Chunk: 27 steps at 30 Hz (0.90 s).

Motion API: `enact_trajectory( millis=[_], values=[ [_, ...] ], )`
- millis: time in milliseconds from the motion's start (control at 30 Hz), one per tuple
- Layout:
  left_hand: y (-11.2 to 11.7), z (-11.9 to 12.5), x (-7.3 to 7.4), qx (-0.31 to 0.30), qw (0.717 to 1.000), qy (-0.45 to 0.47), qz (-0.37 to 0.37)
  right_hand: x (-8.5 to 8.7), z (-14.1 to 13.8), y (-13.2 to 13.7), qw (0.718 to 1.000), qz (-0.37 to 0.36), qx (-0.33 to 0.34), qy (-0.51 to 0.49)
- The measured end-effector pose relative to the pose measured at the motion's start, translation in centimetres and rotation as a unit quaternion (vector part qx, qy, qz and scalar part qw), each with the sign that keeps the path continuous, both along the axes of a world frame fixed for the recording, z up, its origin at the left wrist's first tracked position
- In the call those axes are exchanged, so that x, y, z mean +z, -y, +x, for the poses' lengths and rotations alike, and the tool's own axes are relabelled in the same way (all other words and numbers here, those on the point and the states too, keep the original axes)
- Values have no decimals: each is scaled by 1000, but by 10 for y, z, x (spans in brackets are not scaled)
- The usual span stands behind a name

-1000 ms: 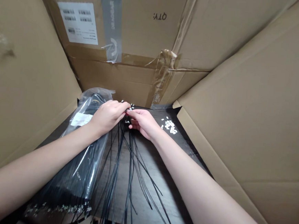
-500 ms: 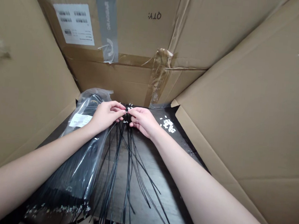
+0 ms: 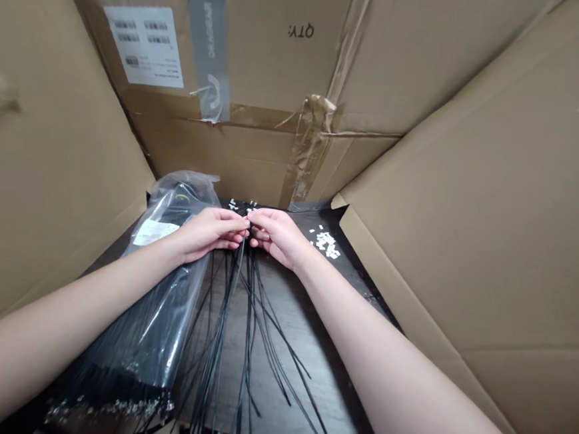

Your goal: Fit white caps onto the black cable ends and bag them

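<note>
My left hand is closed in a pinch on a thin black wire, which trails down from the fingertips. Fingertip to fingertip with it, my right hand pinches a small white piece, mostly covered by the fingers. Below both hands, loose black wires fan out over the dark table. Behind the fingers, small white pieces sit around the far ends of the wires. To the right of my right hand lies a scattered pile of small white pieces.
A clear plastic bag packed with black wires lies at the left, partly under my left forearm. Cardboard walls stand on the left, at the back and on the right.
My left hand has come slightly down and right, its fingertips now meeting those of my right hand. A wire now shows hanging from its pinch. My right hand has hardly moved.
</note>
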<state>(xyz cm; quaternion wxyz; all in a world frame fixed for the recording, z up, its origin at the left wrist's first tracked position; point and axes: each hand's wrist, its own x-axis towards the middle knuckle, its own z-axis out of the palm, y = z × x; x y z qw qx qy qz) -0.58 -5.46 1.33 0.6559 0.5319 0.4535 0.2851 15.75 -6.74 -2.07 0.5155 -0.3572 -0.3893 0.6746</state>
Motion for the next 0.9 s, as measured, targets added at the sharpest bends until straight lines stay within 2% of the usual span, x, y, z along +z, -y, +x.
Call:
enact_trajectory(
  millis=[233,533,900],
  values=[
    [0,1,-2,34,999,2,21,1,-1,0,999,-12,-19,-30],
    [-3,-1,-7,23,996,11,82,-7,-1,-4,997,-13,-51,-55],
    [-1,1,-1,30,995,91,-7,-8,-2,-6,996,0,-72,-61]
  ],
)
